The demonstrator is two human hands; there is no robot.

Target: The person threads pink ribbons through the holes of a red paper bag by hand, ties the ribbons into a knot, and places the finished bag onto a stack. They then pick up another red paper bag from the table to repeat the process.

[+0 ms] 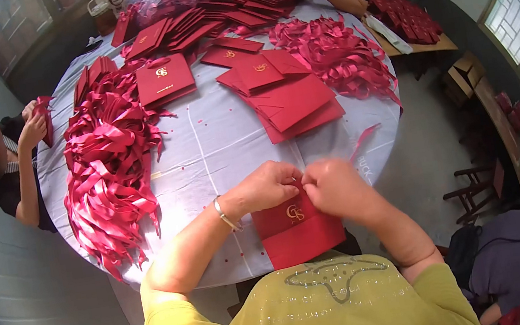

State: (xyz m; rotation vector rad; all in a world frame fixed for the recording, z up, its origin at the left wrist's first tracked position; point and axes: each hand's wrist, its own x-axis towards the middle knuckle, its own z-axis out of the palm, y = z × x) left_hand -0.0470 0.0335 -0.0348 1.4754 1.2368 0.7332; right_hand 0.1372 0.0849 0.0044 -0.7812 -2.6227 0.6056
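A red paper gift bag [302, 240] with gold lettering lies flat at the table's near edge, in front of my body. My left hand [267, 187] is closed in a pinch at the bag's top edge, thumb and fingers on it. Beside it, my right hand [336, 188] is closed at the same edge, its knuckles slightly blurred. From behind the right hand a pink-red ribbon [364, 138] sticks out over the tablecloth. The fingertips of both hands nearly meet, and the exact spot where they grip is partly hidden.
Stacked red bags [295, 103] lie ahead, with another bag [165, 80] farther left. Ribbon heaps [109, 165] cover the left side and more ribbons [341, 56] the right. Co-workers sit at left and far side; another person [509, 253] is at lower right, near a stool [476, 191].
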